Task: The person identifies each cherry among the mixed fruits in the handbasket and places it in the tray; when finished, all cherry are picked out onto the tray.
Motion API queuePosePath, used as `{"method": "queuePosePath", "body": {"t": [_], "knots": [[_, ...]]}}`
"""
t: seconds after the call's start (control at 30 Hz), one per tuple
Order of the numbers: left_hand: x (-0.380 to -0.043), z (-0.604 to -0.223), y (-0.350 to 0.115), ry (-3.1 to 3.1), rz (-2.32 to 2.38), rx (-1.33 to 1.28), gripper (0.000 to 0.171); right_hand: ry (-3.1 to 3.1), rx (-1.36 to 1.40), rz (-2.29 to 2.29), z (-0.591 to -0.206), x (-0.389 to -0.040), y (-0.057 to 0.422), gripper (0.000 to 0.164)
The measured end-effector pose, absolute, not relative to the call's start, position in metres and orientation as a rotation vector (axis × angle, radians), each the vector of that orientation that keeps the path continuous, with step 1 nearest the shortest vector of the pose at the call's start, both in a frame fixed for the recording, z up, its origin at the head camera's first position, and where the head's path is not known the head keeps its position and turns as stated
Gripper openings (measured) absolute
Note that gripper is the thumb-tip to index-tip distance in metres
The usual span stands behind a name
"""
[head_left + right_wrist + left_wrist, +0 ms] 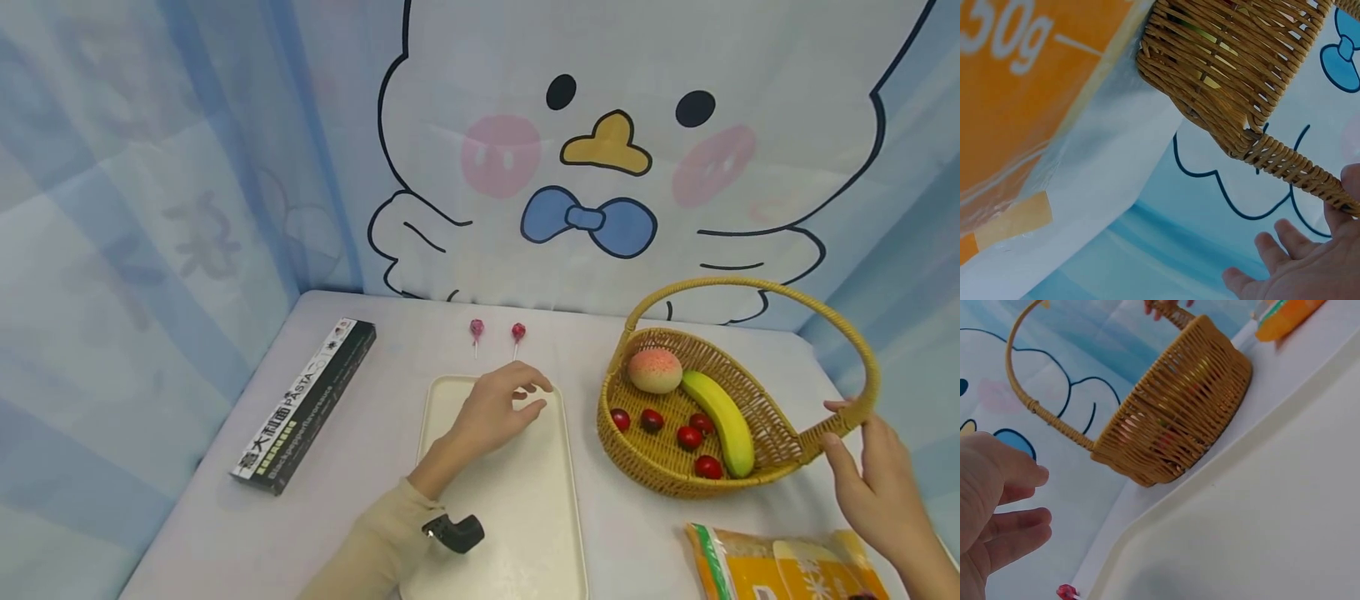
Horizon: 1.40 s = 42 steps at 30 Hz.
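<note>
My left hand (498, 408) hovers over the cream tray (510, 533) with nothing in it, its fingers loosely bent. Just past its fingertips lie two lollipops, a pink lollipop (476, 327) and a red lollipop (518, 332). My right hand (881, 483) holds the wicker basket (660, 483) by the right foot of its handle (870, 367), thumb and forefinger on either side. In the right wrist view the other fingers (1269, 250) stand spread away from the handle. The basket contains a peach (655, 371), a banana (720, 421) and several cherries (690, 437).
A black and white pasta box (307, 404) lies at the left of the table. An orange plastic packet (780, 562) lies at the front right, below the basket and near my right wrist. A printed curtain (435, 150) closes off the back and sides.
</note>
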<state>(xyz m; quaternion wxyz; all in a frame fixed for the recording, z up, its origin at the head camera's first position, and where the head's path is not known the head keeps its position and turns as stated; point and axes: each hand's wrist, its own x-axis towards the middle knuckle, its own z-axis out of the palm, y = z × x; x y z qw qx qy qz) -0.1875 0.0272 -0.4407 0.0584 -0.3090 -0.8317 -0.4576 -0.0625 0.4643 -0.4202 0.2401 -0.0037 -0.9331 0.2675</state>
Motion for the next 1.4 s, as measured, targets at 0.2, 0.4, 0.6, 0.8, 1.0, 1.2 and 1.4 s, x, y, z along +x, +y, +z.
{"method": "queuePosePath", "body": {"t": [0.2, 0.4, 0.6, 0.8, 1.0, 1.2, 1.4], "knots": [[-0.189, -0.435, 0.042, -2.480, -1.408, -1.013, 0.015, -2.559, -0.014, 0.712, -0.417, -0.063, 0.463, 0.041], [-0.190, -0.432, 0.059, -2.480, -1.409, -1.034, 0.014, -2.567, -0.009, 0.706, -0.412, -0.064, 0.463, 0.041], [-0.191, -0.430, 0.075, -2.482, -1.389, -1.065, 0.016, -2.586, -0.030, 0.707, -0.410, -0.062, 0.463, 0.041], [-0.190, -0.428, 0.094, -2.507, -1.298, -1.102, 0.019, -2.573, -0.013, 0.695, -0.412, -0.063, 0.465, 0.041], [-0.185, -0.429, 0.108, -2.517, -1.258, -1.145, 0.021, -2.566, 0.026, 0.720, -0.416, -0.061, 0.466, 0.042], [-0.182, -0.429, 0.121, -2.539, -1.218, -1.175, 0.025, -2.547, 0.057, 0.712, -0.415, -0.060, 0.465, 0.041], [-0.183, -0.425, 0.136, -2.599, -1.151, -1.207, 0.026, -2.558, 0.052, 0.703, -0.410, -0.060, 0.464, 0.040]]}}
